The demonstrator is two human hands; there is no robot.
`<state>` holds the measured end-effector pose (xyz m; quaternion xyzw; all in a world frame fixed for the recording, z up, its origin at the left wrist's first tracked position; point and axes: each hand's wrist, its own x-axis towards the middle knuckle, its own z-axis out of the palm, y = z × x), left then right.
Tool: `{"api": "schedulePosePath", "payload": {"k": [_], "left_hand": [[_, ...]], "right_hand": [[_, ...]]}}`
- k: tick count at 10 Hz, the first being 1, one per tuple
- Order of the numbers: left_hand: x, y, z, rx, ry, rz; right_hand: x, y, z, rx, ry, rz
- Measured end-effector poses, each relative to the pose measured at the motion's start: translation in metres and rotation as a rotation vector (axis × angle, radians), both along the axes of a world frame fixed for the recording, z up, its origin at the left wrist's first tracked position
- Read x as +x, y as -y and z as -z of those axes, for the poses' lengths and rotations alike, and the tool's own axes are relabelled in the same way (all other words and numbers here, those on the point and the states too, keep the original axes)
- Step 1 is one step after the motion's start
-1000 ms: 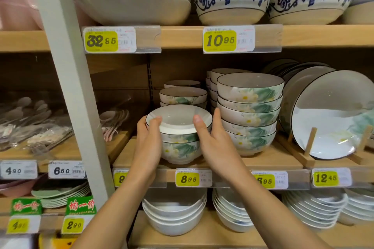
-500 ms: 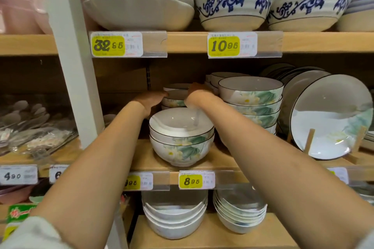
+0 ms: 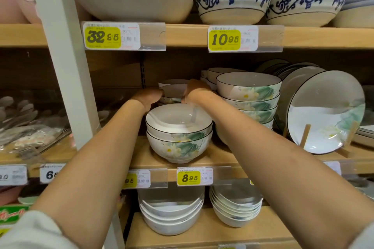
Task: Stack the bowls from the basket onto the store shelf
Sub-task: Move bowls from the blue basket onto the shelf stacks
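A small white flowered china bowl (image 3: 173,90) at the back of the wooden shelf (image 3: 141,155) is gripped between the curled left hand (image 3: 149,96) and right hand (image 3: 196,92).

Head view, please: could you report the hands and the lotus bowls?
Left hand and right hand both grip the rear lotus bowl. Front two-bowl stack stands under the wrists. Taller bowl stack close beside right forearm.

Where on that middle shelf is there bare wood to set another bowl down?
Bare wood shows left of the front bowl stack, toward the white post, and in front of the tall stack. Behind, left hand and right hand grip the rear stack; plates fill the right.
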<state>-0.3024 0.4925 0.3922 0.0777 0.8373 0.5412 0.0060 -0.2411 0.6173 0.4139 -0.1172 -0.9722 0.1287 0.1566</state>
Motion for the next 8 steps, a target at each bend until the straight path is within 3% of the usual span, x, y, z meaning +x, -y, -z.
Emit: {"api": "schedulePosePath", "payload": {"k": [3,5,6,7,8], "left_hand": [[-0.007,-0.002,-0.001,0.015,-0.033,-0.029],[-0.002,-0.002,-0.003,-0.16,-0.094,-0.034],[0.019,0.001,-0.012,-0.182,-0.128,-0.056],[0.059,0.011,-0.021,-0.062,-0.183,-0.045],[0.13,0.033,-0.013,0.093,-0.369,-0.003]], "right_hand": [[0.001,-0.002,0.001,-0.043,-0.006,-0.028],[0.018,0.002,-0.004,-0.071,0.003,-0.008],[0.052,0.006,-0.002,-0.125,-0.113,-0.084],[0.098,0.01,0.005,-0.278,-0.31,-0.167],[0.157,0.015,0.012,-0.449,-0.435,-0.275]]}}
